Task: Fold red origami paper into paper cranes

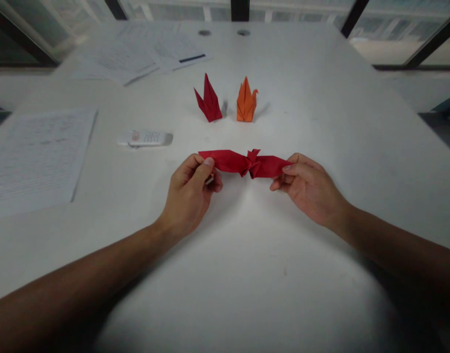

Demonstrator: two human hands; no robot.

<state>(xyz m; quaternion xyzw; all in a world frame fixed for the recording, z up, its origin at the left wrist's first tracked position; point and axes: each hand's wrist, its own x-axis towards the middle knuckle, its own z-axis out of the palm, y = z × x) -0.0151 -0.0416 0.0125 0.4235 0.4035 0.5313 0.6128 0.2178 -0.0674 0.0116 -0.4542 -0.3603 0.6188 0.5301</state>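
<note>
Between my two hands a red origami crane (229, 161) is held just above the white table, its wings stretched out to the sides and its folded body in the middle. My left hand (191, 193) pinches the left wing tip, thumb on top. The right wing tip is gripped by my right hand (310, 189) between thumb and fingers. Beyond them stand a dark red folded crane (209, 102), wings up, and an orange folded crane (246, 102) beside it, the two apart from each other.
A white remote control (146, 138) lies left of the cranes. Printed sheets (44, 157) cover the table's left side, and more papers (133, 54) overlap at the back left. Two round cable holes (243, 33) sit near the far edge, before windows with dark frames.
</note>
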